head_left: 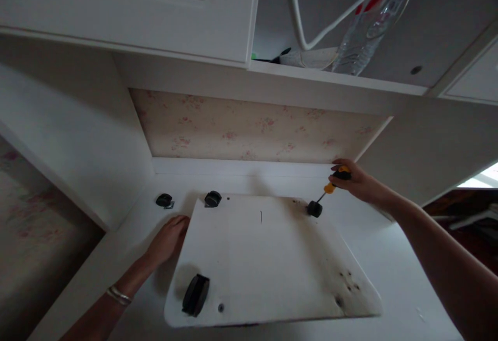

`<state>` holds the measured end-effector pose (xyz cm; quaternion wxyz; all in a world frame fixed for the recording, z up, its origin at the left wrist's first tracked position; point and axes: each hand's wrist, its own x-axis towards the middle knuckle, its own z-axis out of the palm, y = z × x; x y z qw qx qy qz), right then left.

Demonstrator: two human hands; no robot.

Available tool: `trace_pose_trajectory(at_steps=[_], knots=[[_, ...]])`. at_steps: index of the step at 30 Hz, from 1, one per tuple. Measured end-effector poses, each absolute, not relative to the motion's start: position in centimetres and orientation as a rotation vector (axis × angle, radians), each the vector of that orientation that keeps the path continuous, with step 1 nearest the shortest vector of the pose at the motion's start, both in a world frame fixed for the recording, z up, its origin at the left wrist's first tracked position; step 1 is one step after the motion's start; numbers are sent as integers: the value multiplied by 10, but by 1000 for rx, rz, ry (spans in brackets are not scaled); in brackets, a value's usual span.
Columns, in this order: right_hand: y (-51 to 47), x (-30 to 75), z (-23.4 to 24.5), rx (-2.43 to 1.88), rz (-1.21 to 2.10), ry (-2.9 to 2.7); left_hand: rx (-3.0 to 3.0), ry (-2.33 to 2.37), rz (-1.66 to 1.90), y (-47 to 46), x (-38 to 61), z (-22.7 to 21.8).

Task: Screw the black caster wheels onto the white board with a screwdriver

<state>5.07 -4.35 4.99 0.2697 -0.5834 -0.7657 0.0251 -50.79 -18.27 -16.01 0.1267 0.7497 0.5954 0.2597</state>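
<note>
A white board (264, 258) with rounded corners lies with its caster side up. My right hand (356, 179) is closed around a yellow-and-black screwdriver (330, 188). Its shaft slants down to a black caster (315, 209) at the board's far right corner; the tip's exact seat is hidden. At the left edge of the board, my left hand (167, 238) grips with curled fingers, partly out of sight. Two more black casters, one at the far left corner (212, 199) and one at the near left corner (196, 295), sit on the board. Several screw holes (349, 281) mark the near right corner.
A loose black caster (164, 200) lies on the white surface (136, 227) left of the board. Overhead hangs a white cabinet (155, 24), its open compartment holding a plastic bottle (361, 35) and a white cable (330, 24). White side panels stand left and right.
</note>
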Motion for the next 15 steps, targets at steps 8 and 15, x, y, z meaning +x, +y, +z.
trace_pose_trajectory(at_steps=[8,15], knots=[[-54,48,59,-1730,34,-2003,2071,2218,851,-164,-553,-150],[-50,46,50,-1600,154,-2031,2202,2351,385,-135,-596,-141]])
